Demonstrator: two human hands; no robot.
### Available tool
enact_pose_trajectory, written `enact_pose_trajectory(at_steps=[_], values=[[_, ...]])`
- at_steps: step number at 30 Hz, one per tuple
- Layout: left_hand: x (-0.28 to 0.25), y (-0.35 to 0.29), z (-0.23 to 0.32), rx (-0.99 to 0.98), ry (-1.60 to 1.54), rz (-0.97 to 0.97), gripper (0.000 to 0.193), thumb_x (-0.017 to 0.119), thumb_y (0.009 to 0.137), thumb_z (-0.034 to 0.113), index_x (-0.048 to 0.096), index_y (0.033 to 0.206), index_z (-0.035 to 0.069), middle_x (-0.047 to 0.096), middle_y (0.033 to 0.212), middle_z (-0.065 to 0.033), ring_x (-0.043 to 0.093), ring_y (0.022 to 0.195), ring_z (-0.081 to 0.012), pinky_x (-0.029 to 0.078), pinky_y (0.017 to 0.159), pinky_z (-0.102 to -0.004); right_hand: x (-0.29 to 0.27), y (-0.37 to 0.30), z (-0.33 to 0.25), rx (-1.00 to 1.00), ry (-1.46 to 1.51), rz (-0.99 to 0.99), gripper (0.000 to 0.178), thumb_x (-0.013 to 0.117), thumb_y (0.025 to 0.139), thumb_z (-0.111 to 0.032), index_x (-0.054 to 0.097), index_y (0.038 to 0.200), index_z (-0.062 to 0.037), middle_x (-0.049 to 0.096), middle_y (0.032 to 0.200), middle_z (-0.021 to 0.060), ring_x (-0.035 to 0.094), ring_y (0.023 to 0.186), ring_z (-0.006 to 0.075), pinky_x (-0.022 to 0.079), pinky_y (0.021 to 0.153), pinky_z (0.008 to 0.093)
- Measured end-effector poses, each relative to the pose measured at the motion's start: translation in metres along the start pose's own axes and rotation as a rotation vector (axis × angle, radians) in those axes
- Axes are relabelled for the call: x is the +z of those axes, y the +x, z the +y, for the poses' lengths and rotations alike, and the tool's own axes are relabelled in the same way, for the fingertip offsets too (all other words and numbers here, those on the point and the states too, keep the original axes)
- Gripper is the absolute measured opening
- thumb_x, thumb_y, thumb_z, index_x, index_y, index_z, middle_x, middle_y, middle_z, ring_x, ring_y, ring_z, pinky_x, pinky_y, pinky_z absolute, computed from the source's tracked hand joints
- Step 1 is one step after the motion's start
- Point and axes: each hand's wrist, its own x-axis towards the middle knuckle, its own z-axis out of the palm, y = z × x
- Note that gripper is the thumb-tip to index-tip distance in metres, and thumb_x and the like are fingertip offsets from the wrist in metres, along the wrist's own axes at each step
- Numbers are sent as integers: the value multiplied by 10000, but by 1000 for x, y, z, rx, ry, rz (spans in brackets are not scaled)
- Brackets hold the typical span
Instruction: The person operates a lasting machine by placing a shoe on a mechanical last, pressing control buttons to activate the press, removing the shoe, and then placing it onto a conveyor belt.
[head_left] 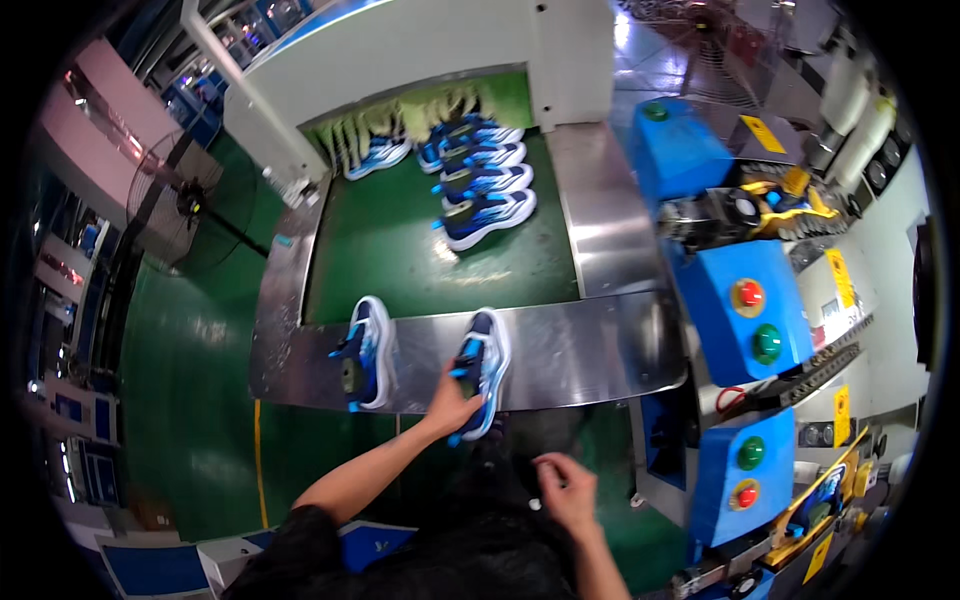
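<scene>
Nearest, the right hand (pixel 567 490) is seen with fingers loosely curled; whether anything is held inside cannot be told. By the left hand (pixel 455 405), a shoe (pixel 485 372) is grasped at its side, over the near edge of the metal table (pixel 590 350). Probably it should be gripped firmly but gently, so that the upper is not squeezed. Dark blue, bright blue and a white sole are shown. To its left, a second shoe (pixel 372 355) is placed; farther, more shoes (pixel 490 212) are lined up on the green belt (pixel 390 265).
</scene>
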Motion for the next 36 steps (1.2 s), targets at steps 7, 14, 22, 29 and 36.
enact_pose_trajectory(at_steps=[7,14,22,29,36], values=[[-69,-42,3,208,183,296,949,808,761,176,246,1489,-56,308,1519,-263,318,1418,-390,247,1171,-441,6,51,16,266,304,150,824,738,822,-116,282,1506,-48,337,1529,163,333,1418,316,324,1124,435],[-126,0,-121,-276,-105,319,841,814,759,141,315,1424,10,509,1282,-202,508,1185,-299,392,1032,-390,172,128,40,210,-167,216,905,751,768,-81,219,1491,39,533,1331,230,547,1197,301,436,1019,388],[-212,49,-85,-414,-670,-123,479,682,917,139,493,1340,17,604,1207,-84,618,1040,-210,519,901,-374,137,134,-37,571,633,169,905,806,738,-129,298,1466,45,602,1161,130,564,1081,211,444,986,340],[-216,102,-14,83,-435,-862,713,714,891,197,349,1477,17,487,1386,-127,519,1203,-255,430,1027,-392,205,-5,-166,65,488,783,936,777,812,-116,182,1517,42,503,1371,129,458,1241,172,332,1101,315],[-269,11,50,444,-385,-1578,722,681,860,250,344,1451,9,532,1294,-150,556,1137,-270,461,977,-412,425,-206,-276,-118,108,1481,818,758,864,-124,250,1496,-12,432,1395,87,392,1284,167,283,1119,323]])
